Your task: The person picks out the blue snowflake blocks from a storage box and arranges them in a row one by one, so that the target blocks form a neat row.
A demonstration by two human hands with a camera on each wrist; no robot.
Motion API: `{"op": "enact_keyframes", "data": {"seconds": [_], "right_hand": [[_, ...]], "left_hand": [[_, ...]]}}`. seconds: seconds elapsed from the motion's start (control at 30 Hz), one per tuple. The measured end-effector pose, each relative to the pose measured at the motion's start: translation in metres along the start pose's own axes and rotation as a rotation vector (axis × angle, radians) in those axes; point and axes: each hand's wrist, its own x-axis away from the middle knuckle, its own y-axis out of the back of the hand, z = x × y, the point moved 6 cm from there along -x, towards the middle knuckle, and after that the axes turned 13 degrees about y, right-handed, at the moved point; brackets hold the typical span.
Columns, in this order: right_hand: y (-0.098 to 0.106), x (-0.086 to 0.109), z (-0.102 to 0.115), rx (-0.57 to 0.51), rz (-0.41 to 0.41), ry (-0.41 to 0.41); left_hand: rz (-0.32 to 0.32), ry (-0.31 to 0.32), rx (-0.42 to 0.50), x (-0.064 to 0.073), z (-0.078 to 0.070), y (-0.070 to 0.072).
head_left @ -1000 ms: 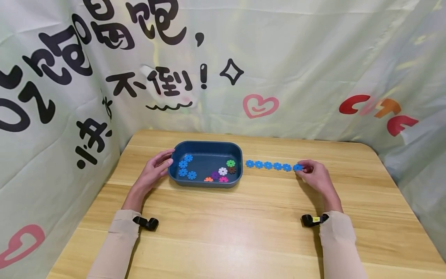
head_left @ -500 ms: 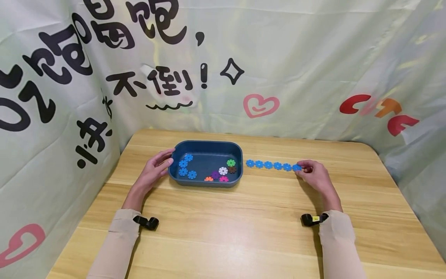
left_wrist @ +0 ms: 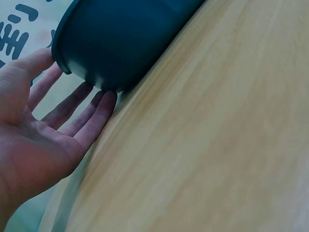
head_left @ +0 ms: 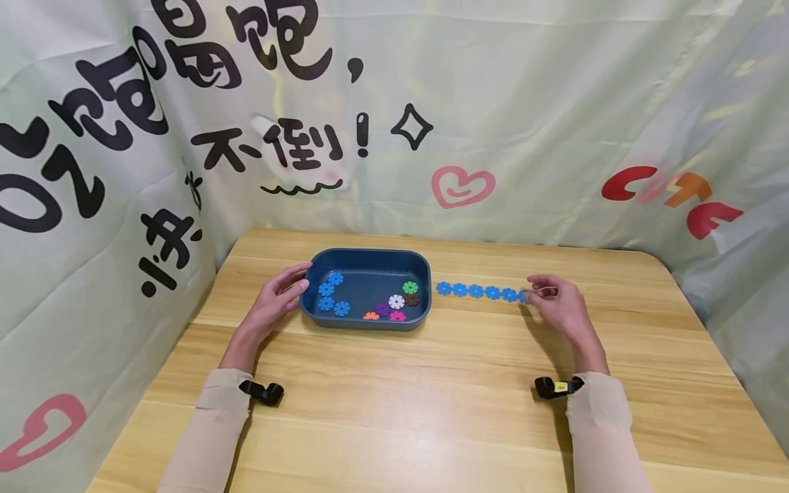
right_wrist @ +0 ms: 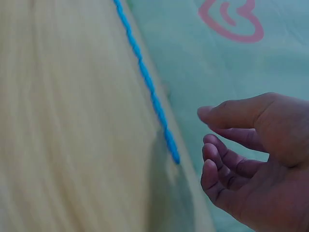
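My left hand (head_left: 274, 298) rests at the left end of a dark blue tray (head_left: 364, 325), fingertips against its outer wall and the thumb at the rim (left_wrist: 58, 60). A straight row of several blue flower-shaped discs (head_left: 477, 291) lies on the table right of the tray. Over the row's right end is my right hand (head_left: 561, 301), its fingers loosely bent. In the right wrist view nothing sits between thumb and fingers, and the blue row (right_wrist: 154, 104) stands apart from them. Part of the last disc is hidden behind the hand in the head view.
Inside the tray are several blue discs (head_left: 326, 303) at the left, and green (head_left: 409, 287), white (head_left: 396, 301), brown, purple, pink and orange ones at the right. A printed curtain (head_left: 524, 123) stands behind the wooden table (head_left: 394, 404).
My right hand has let go of the last blue disc at the row's right end and lifted slightly, fingers parting. The left hand has stayed on the tray. The head view shifted slightly.
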Motion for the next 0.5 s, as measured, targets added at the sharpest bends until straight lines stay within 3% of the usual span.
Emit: {"op": "enact_keyframes", "data": {"seconds": [0.23, 0.5], "right_hand": [[-0.003, -0.006, 0.034, -0.039, -0.058, 0.127], [-0.018, -0.009, 0.062, -0.092, -0.055, 0.167]], "left_hand": [[0.002, -0.006, 0.001, 0.0, -0.001, -0.001], [-0.001, -0.009, -0.001, 0.0, -0.002, -0.002]]}}
